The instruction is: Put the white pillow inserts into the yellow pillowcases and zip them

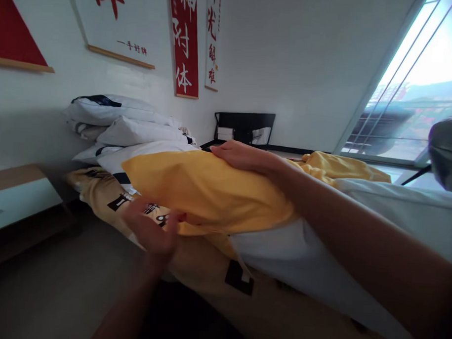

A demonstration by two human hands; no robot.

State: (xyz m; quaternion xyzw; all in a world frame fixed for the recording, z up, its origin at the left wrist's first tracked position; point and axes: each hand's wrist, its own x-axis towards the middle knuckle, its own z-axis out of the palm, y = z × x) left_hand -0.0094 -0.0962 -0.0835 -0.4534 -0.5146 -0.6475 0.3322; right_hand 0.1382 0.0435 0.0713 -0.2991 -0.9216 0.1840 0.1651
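Observation:
A plump yellow fabric cover (206, 188), like a pillowcase or quilt cover, spreads across the bed in front of me. White fabric (271, 247) shows from under its near right side. My right hand (241, 155) lies along the cover's far upper edge with the fingers stretched out; the fingertips are partly hidden. My left hand (153, 231), slightly blurred, is near the cover's lower left edge. Its fingers and thumb are apart, and nothing shows between them. Whether it touches the cloth, I cannot tell.
Several white pillows (134, 131) are stacked at the bed's head. Tan printed bedding (196, 265) hangs down the near side. A low cabinet (21, 197) stands left. More yellow cloth (341, 166) lies beyond my right arm, near a window (410, 92). A black folding frame (246, 125) stands behind.

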